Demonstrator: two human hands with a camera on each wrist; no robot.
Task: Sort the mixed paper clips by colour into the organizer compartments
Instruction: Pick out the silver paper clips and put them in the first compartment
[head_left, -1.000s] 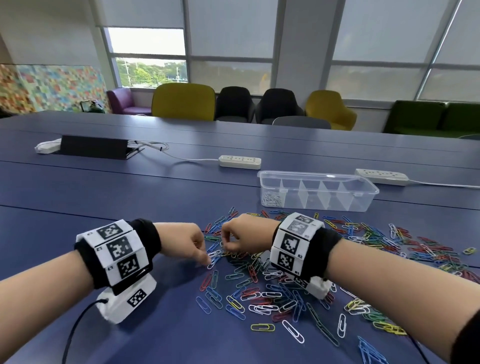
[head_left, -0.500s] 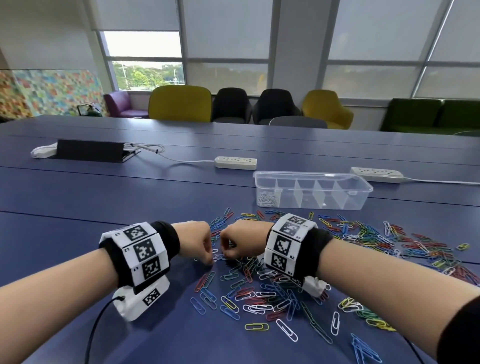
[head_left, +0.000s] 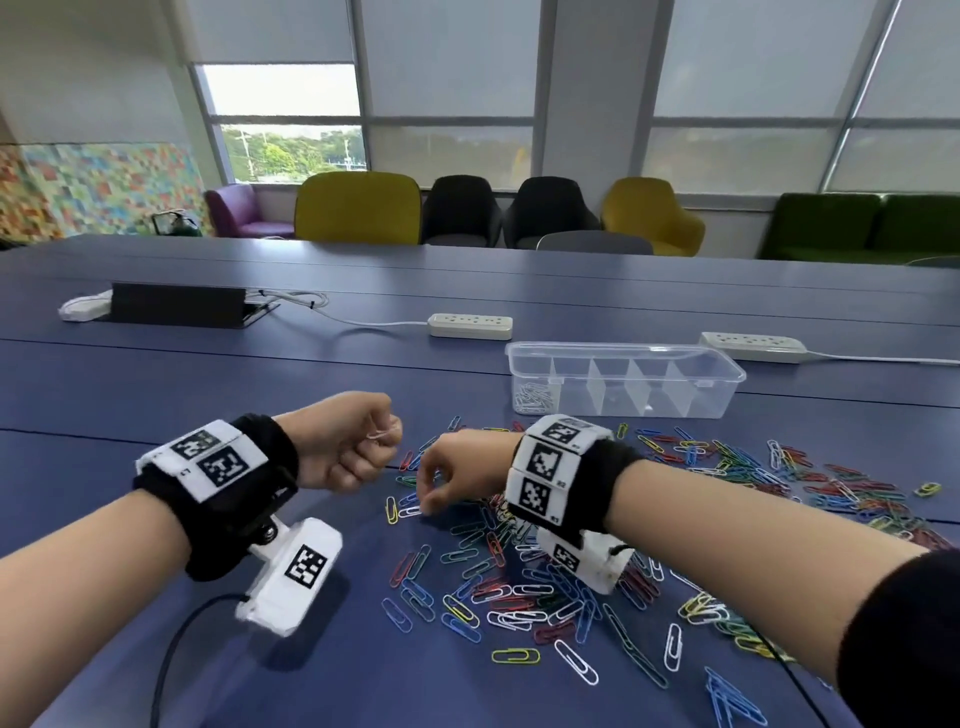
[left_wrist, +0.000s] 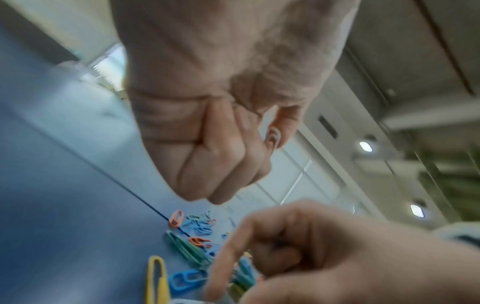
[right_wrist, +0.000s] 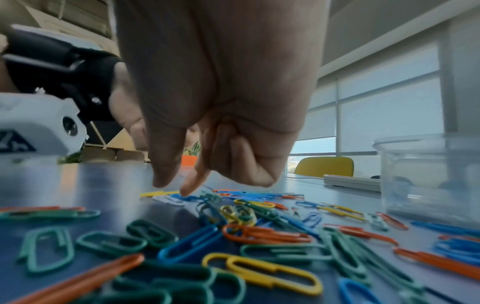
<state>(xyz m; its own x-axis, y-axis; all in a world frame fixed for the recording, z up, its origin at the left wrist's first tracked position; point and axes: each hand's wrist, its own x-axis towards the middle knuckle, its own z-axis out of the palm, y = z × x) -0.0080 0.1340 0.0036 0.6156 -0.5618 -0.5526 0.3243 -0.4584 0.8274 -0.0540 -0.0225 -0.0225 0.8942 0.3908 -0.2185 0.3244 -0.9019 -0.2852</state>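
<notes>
Left hand (head_left: 345, 441), centre-left of the head view, is raised off the blue worktop (head_left: 208, 395) in a fist, pinching a white paper clip (head_left: 382, 435) between thumb and forefinger. Right hand (head_left: 457, 470), just right of it, reaches down with thumb and forefinger apart over a white clip (right_wrist: 168, 200) at the pile's left edge; other fingers curled, nothing held. Mixed paper clips (head_left: 545, 587) lie scattered across the lower right. Clear organizer (head_left: 623, 379) sits upper right of centre; white clips (head_left: 532, 397) fill its leftmost compartment. Two power strips lie behind it.
</notes>
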